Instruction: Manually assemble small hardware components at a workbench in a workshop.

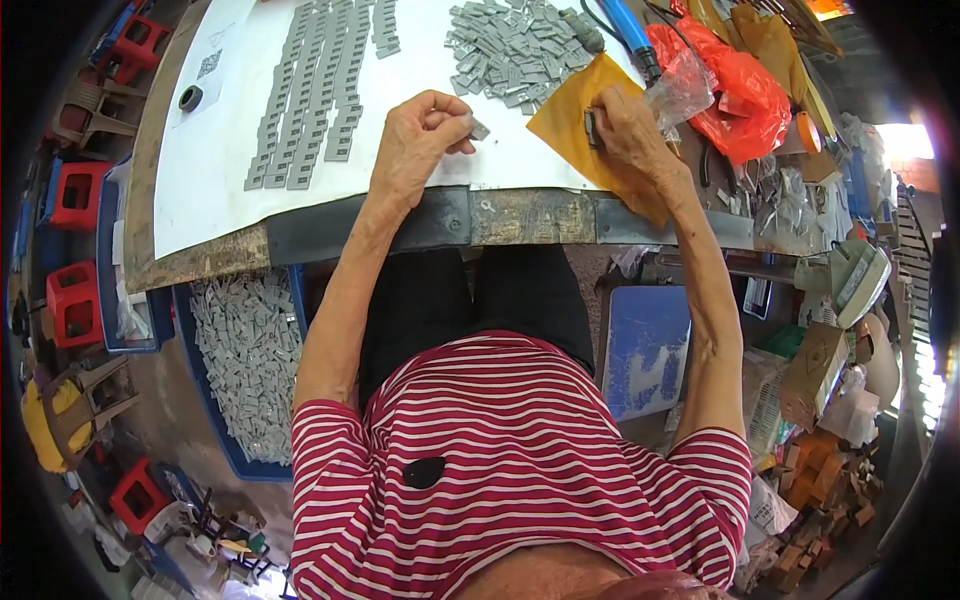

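My left hand (420, 140) pinches a small flat grey piece (479, 130) between thumb and fingertips, just above the white sheet (420, 75) on the table. To its right, my right hand (632, 132) is closed round a small dark bar-like object (592, 130) over an orange-brown sheet (562, 122); its exact kind I cannot make out. Beyond my hands lies a loose pile of grey pieces (515, 55). Further left, many similar pieces are laid in long rows (310, 95).
A blue electric screwdriver (630, 30), a red plastic bag (735, 115) and an orange tape roll (808, 132) crowd the right side. A black ring (190, 98) sits at the left. Below the table edge (530, 215) stands a blue crate (183, 340) full of grey pieces.
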